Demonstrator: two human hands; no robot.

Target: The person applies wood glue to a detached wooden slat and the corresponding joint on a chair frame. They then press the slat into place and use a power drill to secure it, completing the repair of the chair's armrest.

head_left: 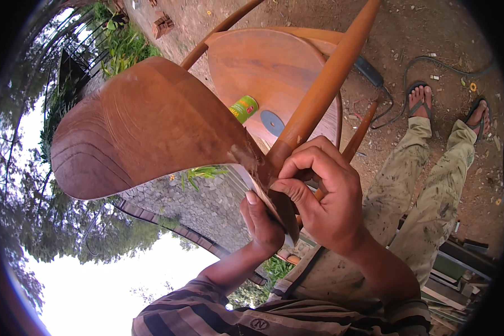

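A brown wooden chair with a broad curved backrest (pixel 129 129) fills the middle of the head view, its seat (pixel 241 61) behind and a tapered round post (pixel 330 73) rising to the right. My left hand (pixel 260 227) grips the lower edge of the backrest's right end, thumb up and fingers mostly hidden. My right hand (pixel 322 199) is pinched at the joint between post and backrest, where the wood looks rough and patchy; what its fingertips hold, if anything, is hidden. A green can (pixel 243 108) and a grey disc (pixel 272 122) rest on the seat.
A black tool (pixel 368 71) with a cord (pixel 403 115) lies beside the chair. My sandaled feet (pixel 420 103) are on dirt ground (pixel 442 33). Stacked boards (pixel 448 274) are at the lower right, stone paving (pixel 190 207) and plants (pixel 129 45) to the left.
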